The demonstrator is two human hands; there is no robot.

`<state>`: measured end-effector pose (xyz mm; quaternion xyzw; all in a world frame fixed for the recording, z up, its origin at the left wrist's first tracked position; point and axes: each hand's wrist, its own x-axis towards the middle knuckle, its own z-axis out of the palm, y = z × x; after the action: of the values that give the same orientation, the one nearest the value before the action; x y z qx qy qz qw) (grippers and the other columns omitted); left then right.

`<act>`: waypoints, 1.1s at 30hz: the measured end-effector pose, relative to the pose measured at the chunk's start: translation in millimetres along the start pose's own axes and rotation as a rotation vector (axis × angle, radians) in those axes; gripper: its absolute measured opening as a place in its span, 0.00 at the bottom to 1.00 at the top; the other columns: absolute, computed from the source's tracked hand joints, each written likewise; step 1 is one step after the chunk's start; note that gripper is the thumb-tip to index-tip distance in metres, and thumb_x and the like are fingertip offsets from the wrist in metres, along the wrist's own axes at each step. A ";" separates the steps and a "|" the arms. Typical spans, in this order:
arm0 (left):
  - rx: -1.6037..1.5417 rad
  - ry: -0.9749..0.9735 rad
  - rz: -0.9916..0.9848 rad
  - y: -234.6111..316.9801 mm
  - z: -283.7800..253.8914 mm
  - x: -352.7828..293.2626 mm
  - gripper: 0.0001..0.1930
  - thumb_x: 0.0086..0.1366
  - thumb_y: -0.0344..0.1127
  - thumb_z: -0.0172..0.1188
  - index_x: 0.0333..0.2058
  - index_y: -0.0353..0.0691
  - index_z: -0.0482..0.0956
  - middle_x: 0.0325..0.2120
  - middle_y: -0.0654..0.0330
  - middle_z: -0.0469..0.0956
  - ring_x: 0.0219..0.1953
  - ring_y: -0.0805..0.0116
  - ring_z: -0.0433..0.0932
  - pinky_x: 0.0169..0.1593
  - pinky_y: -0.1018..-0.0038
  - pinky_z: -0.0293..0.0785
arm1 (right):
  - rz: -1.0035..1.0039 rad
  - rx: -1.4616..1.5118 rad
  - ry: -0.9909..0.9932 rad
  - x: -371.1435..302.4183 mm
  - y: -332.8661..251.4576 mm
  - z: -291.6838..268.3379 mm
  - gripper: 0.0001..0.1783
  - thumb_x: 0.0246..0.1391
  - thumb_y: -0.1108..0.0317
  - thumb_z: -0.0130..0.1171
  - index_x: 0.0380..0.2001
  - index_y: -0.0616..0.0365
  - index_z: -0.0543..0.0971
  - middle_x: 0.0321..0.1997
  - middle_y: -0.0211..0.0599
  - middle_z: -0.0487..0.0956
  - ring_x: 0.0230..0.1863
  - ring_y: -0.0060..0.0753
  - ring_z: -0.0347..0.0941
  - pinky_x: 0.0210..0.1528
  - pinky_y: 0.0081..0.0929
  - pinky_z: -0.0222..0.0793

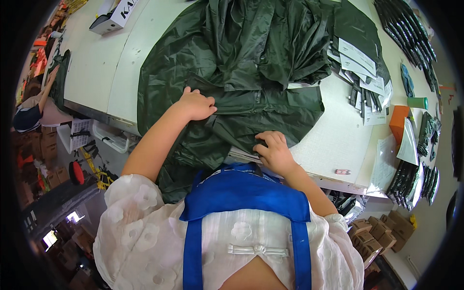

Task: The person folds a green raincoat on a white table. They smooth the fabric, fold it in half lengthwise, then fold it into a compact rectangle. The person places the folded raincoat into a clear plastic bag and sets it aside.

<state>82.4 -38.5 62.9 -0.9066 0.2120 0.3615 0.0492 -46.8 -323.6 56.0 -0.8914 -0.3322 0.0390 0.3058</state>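
A large, shiny dark green sheet of thin coated fabric [232, 53] lies bunched and wrinkled over the white table, partly hanging off the near edge on the left. Its overall shape is hidden in the folds. My left hand [197, 105] rests on a folded layer left of the middle, its fingers bent and closed on the cloth. Nearer to me, my right hand [274, 151] is at the lower edge of the fabric by the table's front, fingers curled in on the material. The folded strip between both hands lies roughly flat.
White printed cards with black bags [360, 72] lie at the right. Beyond them are an orange box [398, 121], a green roll [417, 102] and black plastic packages [406, 31]. A white box [114, 18] stands at far left. Another person [41, 108] works at the left.
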 end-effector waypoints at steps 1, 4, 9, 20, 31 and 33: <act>-0.015 -0.044 0.009 -7.1 -0.5 -1.4 0.14 0.66 0.49 0.46 0.40 0.52 0.78 0.39 0.65 0.79 0.47 0.59 0.70 0.50 0.60 0.57 | -0.031 0.015 0.009 1.7 -6.8 -8.3 0.13 0.36 0.72 0.60 0.31 0.51 0.77 0.48 0.35 0.74 0.54 0.41 0.65 0.57 0.41 0.57; -0.186 -0.016 0.087 -34.5 5.3 -1.6 0.10 0.62 0.46 0.53 0.35 0.50 0.78 0.33 0.65 0.78 0.45 0.61 0.70 0.50 0.64 0.56 | -0.046 -0.030 -0.087 -7.7 -12.5 -9.8 0.14 0.36 0.72 0.60 0.33 0.50 0.76 0.50 0.34 0.75 0.57 0.43 0.64 0.60 0.46 0.53; -0.435 0.202 0.080 -37.4 17.0 -18.8 0.14 0.61 0.51 0.55 0.35 0.48 0.78 0.27 0.60 0.78 0.39 0.60 0.73 0.49 0.66 0.56 | -0.022 0.060 -0.213 -21.6 4.4 12.3 0.17 0.38 0.71 0.62 0.37 0.54 0.75 0.51 0.38 0.75 0.54 0.47 0.66 0.58 0.42 0.58; 0.034 0.563 -0.012 -42.0 25.9 -41.4 0.11 0.48 0.39 0.65 0.20 0.44 0.72 0.30 0.63 0.73 0.42 0.60 0.69 0.43 0.61 0.58 | 0.183 -0.138 -0.459 -7.2 -11.6 30.2 0.30 0.49 0.59 0.60 0.56 0.57 0.70 0.31 0.38 0.78 0.35 0.40 0.75 0.49 0.37 0.64; -1.252 0.894 -0.434 -11.4 94.0 -44.5 0.43 0.52 0.34 0.68 0.62 0.36 0.53 0.45 0.48 0.67 0.31 0.68 0.73 0.39 0.71 0.74 | 0.281 -0.235 -0.227 34.3 -4.1 59.3 0.56 0.30 0.36 0.68 0.65 0.40 0.60 0.72 0.44 0.46 0.72 0.58 0.35 0.66 0.68 0.33; -1.504 0.796 -0.396 -7.8 75.1 -51.3 0.45 0.54 0.30 0.65 0.65 0.36 0.46 0.41 0.52 0.73 0.31 0.71 0.74 0.38 0.75 0.73 | 0.313 -0.243 -0.292 39.1 -9.3 56.9 0.58 0.31 0.34 0.67 0.66 0.38 0.57 0.73 0.41 0.42 0.73 0.56 0.32 0.66 0.68 0.28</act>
<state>4.7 4.6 41.9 -0.7777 -0.2429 0.0469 -0.5779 -37.2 -264.5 20.5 -0.9471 -0.2332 0.1741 0.1356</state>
